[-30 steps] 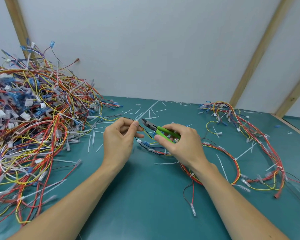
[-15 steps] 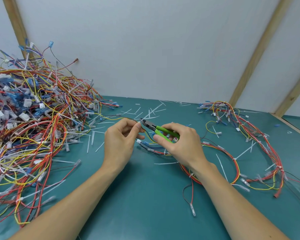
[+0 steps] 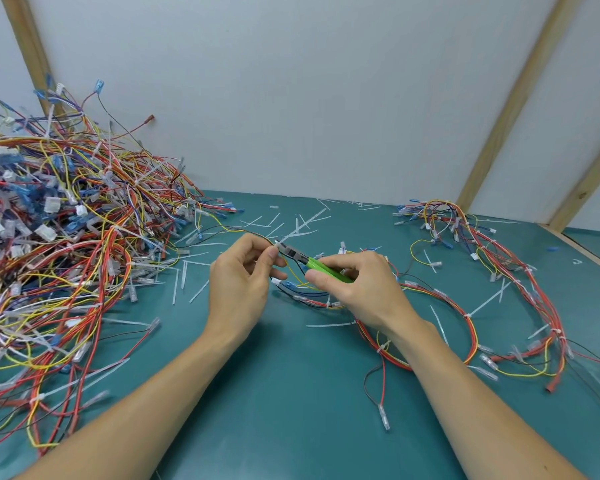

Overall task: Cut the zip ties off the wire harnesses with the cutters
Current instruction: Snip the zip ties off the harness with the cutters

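My right hand [image 3: 357, 289] grips the green-handled cutters [image 3: 321, 265], whose grey jaws point left at my left fingertips. My left hand [image 3: 243, 282] pinches thin black and yellow wires of a wire harness [image 3: 440, 297] just above the table centre. The cutter jaws sit at a small white zip tie [image 3: 278, 243] held by my left thumb and forefinger. The harness loops away under my right wrist in red, orange and yellow strands. Whether the jaws have closed on the tie I cannot tell.
A big tangled heap of harnesses [image 3: 59, 258] fills the left side. Another harness [image 3: 499, 258] lies at the right. Several cut white zip tie pieces [image 3: 300, 228] are scattered on the green table [image 3: 291, 393]. A white wall with wooden battens stands behind.
The cutter jaws have moved slightly closer to my left fingertips. Both hands otherwise stay in the same place.
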Demonstrator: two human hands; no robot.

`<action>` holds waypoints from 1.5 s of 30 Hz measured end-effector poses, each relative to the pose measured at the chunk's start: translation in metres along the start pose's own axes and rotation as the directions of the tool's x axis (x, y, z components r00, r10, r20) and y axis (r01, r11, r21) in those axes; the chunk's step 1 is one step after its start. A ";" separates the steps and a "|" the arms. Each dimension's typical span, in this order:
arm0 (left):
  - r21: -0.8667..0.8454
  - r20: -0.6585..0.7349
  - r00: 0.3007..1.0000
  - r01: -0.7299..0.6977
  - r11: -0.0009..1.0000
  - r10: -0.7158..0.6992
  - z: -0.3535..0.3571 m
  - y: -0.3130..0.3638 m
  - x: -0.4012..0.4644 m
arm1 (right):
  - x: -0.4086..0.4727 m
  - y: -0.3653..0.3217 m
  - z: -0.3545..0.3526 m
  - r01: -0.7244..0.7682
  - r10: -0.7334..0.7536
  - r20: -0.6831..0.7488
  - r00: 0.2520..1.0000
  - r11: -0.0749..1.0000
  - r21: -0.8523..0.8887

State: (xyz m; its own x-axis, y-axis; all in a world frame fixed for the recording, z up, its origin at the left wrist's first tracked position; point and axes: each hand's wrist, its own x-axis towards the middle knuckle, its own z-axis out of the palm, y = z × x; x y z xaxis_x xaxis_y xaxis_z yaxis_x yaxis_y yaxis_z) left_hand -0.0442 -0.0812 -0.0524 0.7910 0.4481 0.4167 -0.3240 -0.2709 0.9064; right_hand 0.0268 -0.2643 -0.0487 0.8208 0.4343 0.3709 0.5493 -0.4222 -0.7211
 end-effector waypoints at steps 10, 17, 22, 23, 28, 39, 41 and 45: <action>-0.001 -0.002 1.000 -0.008 1.000 0.008 0.000 0.000 0.000 | 0.002 -0.002 -0.003 -0.047 0.041 0.055 0.998 0.994 0.097; -0.032 -0.001 1.000 -0.008 0.999 0.008 -0.001 -0.001 0.001 | 0.002 -0.007 -0.004 -0.127 0.116 0.092 0.989 0.983 0.130; -0.077 -0.034 0.999 0.034 0.996 -0.037 -0.003 -0.002 0.004 | 0.003 -0.013 0.000 -0.167 0.160 0.047 0.986 0.933 0.319; -0.077 -0.029 0.998 0.046 0.996 -0.049 -0.003 -0.003 0.005 | 0.003 -0.014 0.000 -0.192 0.193 0.038 0.980 0.897 0.397; -0.116 0.062 0.994 0.095 0.989 -0.089 0.000 -0.004 0.004 | 0.003 -0.019 0.001 -0.185 0.195 0.033 0.980 0.846 0.500; -0.186 0.079 0.965 0.262 0.947 -0.252 0.002 -0.004 0.005 | -0.003 -0.020 0.020 -0.141 0.135 0.041 0.990 0.962 0.234; -0.160 0.085 0.962 0.272 0.949 -0.261 0.001 -0.006 0.007 | -0.002 -0.019 0.020 -0.145 0.146 0.015 0.989 0.960 0.239; -0.098 0.073 0.956 0.291 0.952 -0.284 -0.003 -0.010 0.011 | 0.006 -0.010 0.008 -0.191 0.268 -0.291 0.918 0.945 0.265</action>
State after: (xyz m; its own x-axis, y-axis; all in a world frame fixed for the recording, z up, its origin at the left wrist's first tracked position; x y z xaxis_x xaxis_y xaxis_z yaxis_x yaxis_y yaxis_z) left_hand -0.0342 -0.0707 -0.0564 0.8862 0.4431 0.1354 -0.1294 -0.0439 0.9906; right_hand 0.0253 -0.2508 -0.0439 0.9465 0.0543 0.3181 0.3205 -0.2715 -0.9075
